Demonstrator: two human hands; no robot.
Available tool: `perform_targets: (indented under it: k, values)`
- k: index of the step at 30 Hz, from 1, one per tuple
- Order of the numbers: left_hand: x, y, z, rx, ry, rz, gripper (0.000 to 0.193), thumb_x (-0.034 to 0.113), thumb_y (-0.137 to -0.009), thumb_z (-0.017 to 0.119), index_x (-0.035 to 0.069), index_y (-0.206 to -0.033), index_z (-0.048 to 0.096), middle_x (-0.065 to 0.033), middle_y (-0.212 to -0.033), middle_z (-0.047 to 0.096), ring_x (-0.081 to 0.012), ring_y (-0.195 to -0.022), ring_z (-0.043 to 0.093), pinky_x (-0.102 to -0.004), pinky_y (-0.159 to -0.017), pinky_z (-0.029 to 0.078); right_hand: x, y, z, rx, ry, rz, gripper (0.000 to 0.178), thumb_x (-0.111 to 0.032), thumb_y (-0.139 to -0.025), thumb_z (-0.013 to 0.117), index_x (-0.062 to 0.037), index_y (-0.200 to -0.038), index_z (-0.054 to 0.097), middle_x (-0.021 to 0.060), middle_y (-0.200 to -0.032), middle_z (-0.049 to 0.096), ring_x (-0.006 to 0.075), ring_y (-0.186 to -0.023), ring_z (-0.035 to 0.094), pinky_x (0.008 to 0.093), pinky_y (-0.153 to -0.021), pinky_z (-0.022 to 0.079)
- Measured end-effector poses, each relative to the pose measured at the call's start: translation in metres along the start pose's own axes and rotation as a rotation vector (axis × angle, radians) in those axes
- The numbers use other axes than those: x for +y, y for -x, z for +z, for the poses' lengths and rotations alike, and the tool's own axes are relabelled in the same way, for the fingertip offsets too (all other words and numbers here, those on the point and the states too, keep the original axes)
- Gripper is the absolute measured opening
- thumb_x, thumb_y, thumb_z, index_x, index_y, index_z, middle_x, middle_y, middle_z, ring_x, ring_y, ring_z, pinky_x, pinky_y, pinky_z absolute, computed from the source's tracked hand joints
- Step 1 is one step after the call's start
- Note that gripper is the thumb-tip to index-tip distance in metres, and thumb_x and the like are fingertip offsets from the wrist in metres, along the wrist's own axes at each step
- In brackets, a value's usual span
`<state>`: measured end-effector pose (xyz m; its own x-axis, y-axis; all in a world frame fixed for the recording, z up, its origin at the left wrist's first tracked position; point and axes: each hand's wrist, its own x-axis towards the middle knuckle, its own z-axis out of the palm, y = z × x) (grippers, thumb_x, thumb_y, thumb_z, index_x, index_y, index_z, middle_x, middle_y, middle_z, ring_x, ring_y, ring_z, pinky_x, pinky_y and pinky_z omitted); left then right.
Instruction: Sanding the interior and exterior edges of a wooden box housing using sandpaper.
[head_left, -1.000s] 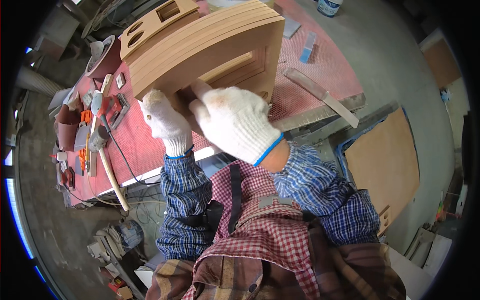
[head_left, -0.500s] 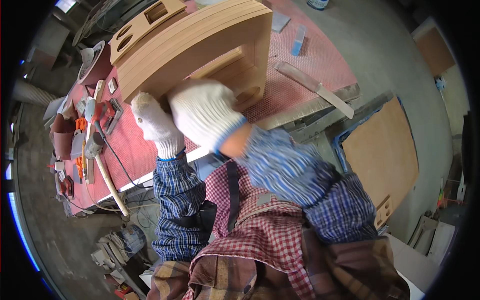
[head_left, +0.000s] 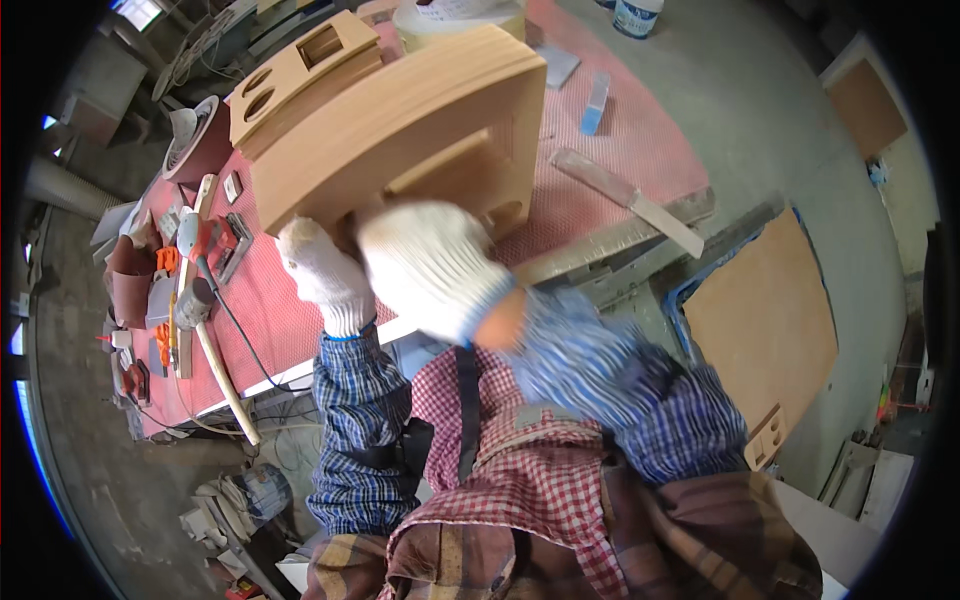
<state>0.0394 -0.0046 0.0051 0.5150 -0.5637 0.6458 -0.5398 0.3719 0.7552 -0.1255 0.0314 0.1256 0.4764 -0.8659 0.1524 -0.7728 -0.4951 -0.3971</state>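
A thick stack of curved light-brown wooden panels [head_left: 400,140] with a cut-out in its face stands on edge on the red-topped bench. My left hand [head_left: 322,270], in a white knit glove, is closed around its lower near-left corner. Before the cut-out face is my right hand [head_left: 430,262], also gloved; it is smeared by motion and its fingers are hidden behind the glove's back, so whether it holds anything does not show. Another wooden piece [head_left: 300,75] with oval and rectangular holes lies just behind the stack.
Left on the bench [head_left: 275,320] lie a corded sander [head_left: 215,240], a mallet [head_left: 222,365] and a sandpaper roll [head_left: 195,145]. A flat blade with a pale handle [head_left: 630,200] and a blue-and-clear block [head_left: 594,105] are on the right. Beyond the bench leans a wooden board [head_left: 765,320].
The panel stack has tipped slightly and shifted, its top edge now lower. Both hands have moved a little nearer to me, the right one also rightward.
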Motion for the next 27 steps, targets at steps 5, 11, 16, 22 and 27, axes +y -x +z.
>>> perform_targets:
  k: [5, 11, 16, 22, 27]
  values:
    - [0.044, 0.007, 0.016, -0.036, 0.087, -0.072, 0.022, 0.017, -0.1, 0.048, 0.001, -0.114, 0.053, -0.0129, -0.11, 0.059, -0.0207, -0.097, 0.06, -0.0332, -0.083, 0.051, 0.011, 0.006, -0.003, 0.027, -0.033, 0.075, 0.022, -0.023, -0.08, 0.064, -0.0014, -0.081, 0.069, 0.0162, -0.073, 0.069, 0.0296, -0.068, 0.07, 0.0422, -0.053, 0.055]
    - [0.008, 0.004, 0.014, -0.031, 0.152, -0.118, 0.034, 0.033, -0.102, 0.043, 0.004, -0.115, 0.053, -0.0084, -0.107, 0.06, -0.0159, -0.095, 0.058, -0.0299, -0.084, 0.049, 0.017, 0.005, 0.011, 0.165, -0.034, -0.033, 0.025, -0.022, -0.083, 0.061, 0.0018, -0.09, 0.063, 0.0155, -0.068, 0.068, 0.0304, -0.065, 0.07, 0.0421, -0.054, 0.055]
    - [0.055, 0.009, 0.024, -0.006, 0.219, -0.286, 0.035, 0.035, -0.102, 0.041, 0.003, -0.11, 0.054, -0.0093, -0.097, 0.06, -0.0159, -0.085, 0.058, -0.03, -0.076, 0.049, 0.021, 0.004, 0.006, 0.144, -0.017, 0.0, 0.024, -0.024, -0.083, 0.059, -0.0016, -0.081, 0.066, 0.0162, -0.069, 0.067, 0.0291, -0.065, 0.07, 0.0417, -0.054, 0.055]
    - [0.037, 0.005, 0.019, 0.039, 0.165, -0.144, 0.026, 0.016, -0.097, 0.046, 0.001, -0.116, 0.055, -0.0117, -0.1, 0.061, -0.0195, -0.091, 0.06, -0.0317, -0.077, 0.049, 0.026, 0.033, -0.004, -0.051, -0.097, -0.028, 0.031, -0.029, -0.095, 0.047, -0.0058, -0.113, 0.058, 0.0101, -0.063, 0.064, 0.0304, -0.053, 0.064, 0.0421, -0.046, 0.05]
    - [0.014, 0.004, 0.007, -0.08, -0.27, 0.256, 0.028, 0.002, -0.087, 0.051, -0.002, -0.114, 0.056, -0.0192, -0.108, 0.06, -0.0327, -0.097, 0.061, -0.0383, -0.087, 0.05, 0.05, 0.112, -0.041, 0.146, 0.055, 0.176, 0.055, -0.033, -0.091, 0.062, -0.0067, -0.137, 0.046, 0.0114, -0.074, 0.067, 0.0268, -0.054, 0.064, 0.0368, -0.051, 0.052]
